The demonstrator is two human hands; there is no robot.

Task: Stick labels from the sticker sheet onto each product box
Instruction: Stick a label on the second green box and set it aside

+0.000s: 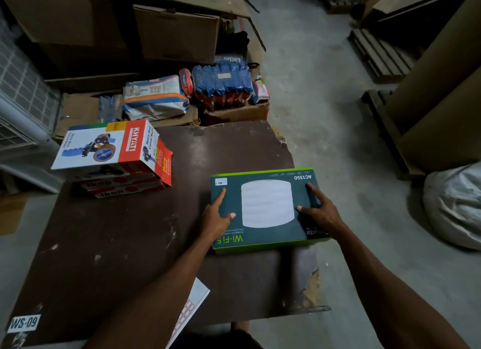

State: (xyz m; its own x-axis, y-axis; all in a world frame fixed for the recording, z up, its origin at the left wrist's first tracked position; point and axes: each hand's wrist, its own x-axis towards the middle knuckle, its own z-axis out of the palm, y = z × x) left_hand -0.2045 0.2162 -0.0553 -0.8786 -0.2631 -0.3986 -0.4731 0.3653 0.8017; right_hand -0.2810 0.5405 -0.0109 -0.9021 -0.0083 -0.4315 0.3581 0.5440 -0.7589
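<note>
A dark green Wi-Fi box [265,209] with lime edges lies flat near the right side of the tabletop [125,231], its print upside down to the viewer, a white round device pictured on its top face. A small white label [220,182] reading "No.1" sits at its far left corner. At the far left stands a white and red KHYATI box [109,145], tilted atop two flat red Ikon boxes [122,188]. The sticker sheet [188,311], white with pink-ruled cells, pokes out at the near edge, partly hidden.

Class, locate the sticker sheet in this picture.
The sticker sheet lies at the table's near edge, bottom centre, partly hidden under the left forearm.
</note>
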